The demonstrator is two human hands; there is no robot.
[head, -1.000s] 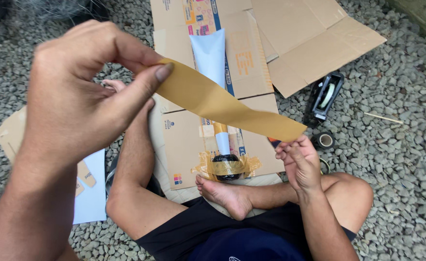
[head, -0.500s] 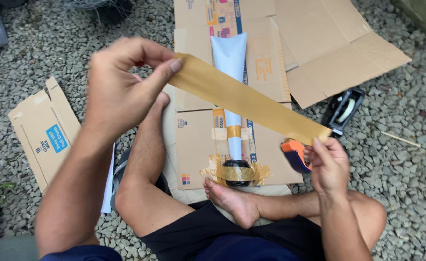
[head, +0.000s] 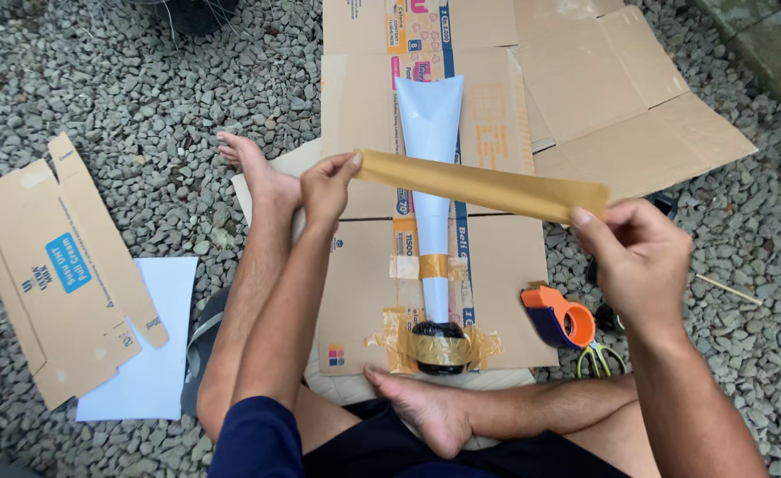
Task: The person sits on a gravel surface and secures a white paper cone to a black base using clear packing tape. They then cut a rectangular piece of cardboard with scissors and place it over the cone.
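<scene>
A person sits barefoot on gravel (head: 125, 97), seen from above. The left hand (head: 327, 188) and right hand (head: 640, 257), held well apart, each pinch one end of a strip of brown packing tape (head: 483, 186) stretched in the air between them. Below it, on flattened cardboard boxes (head: 506, 265), lies a white paper cone (head: 432, 168), taped at its narrow end to a dark round object (head: 437, 345), possibly a bottle. An orange tape dispenser (head: 560, 317) partly hides scissors (head: 599, 358). Another flattened box (head: 54, 265) overlaps a white sheet (head: 147, 363) at left.
</scene>
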